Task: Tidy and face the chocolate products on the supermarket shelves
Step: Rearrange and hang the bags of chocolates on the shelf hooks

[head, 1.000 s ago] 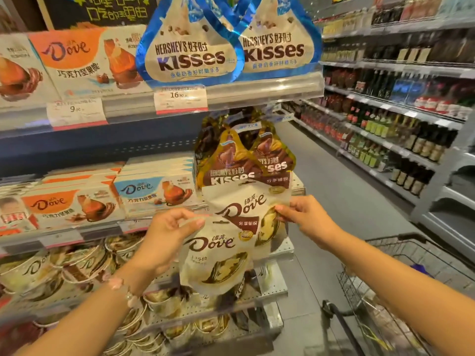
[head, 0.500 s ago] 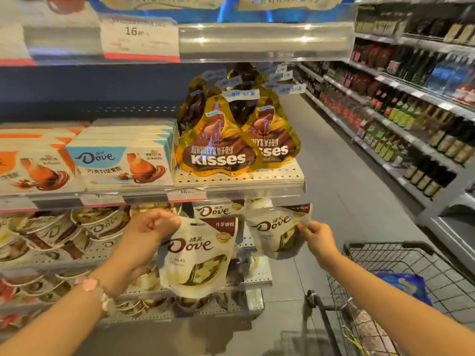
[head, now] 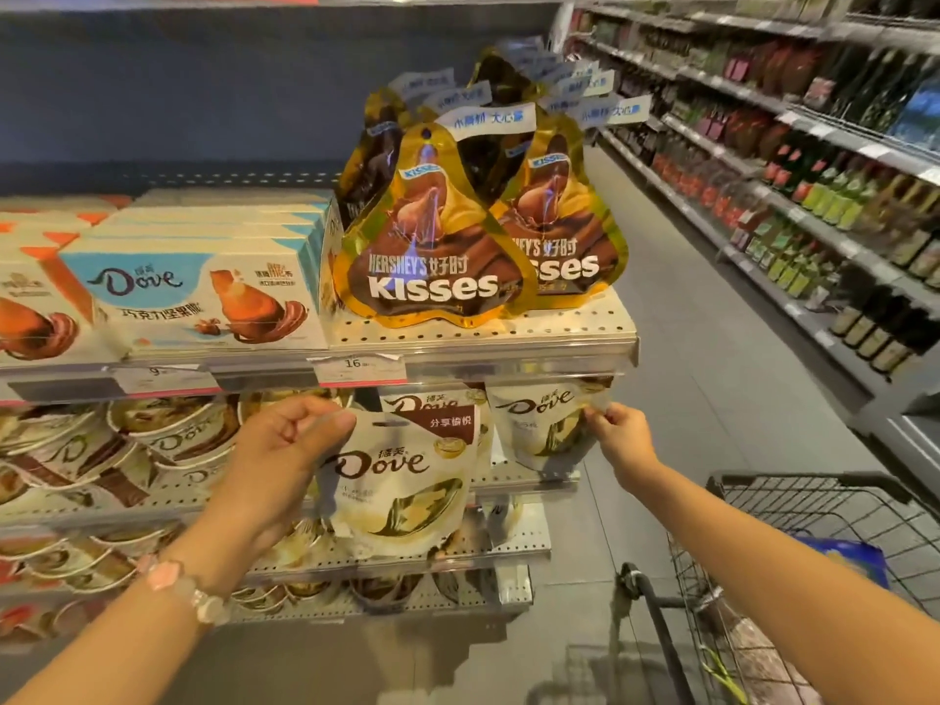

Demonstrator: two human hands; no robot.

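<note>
Dove pouches, seemingly three: left hand grips one, right hand pinches another.

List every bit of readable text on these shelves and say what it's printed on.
"HERSHEY'S KISSES": front gold bag.
"Dove": blue-topped box.
"Dove": white pouch held by the left hand.
"Dove": pouch pinched by the right hand.
"16": price tag.
"9": price tag.
Smaller print: too blurred.
</note>
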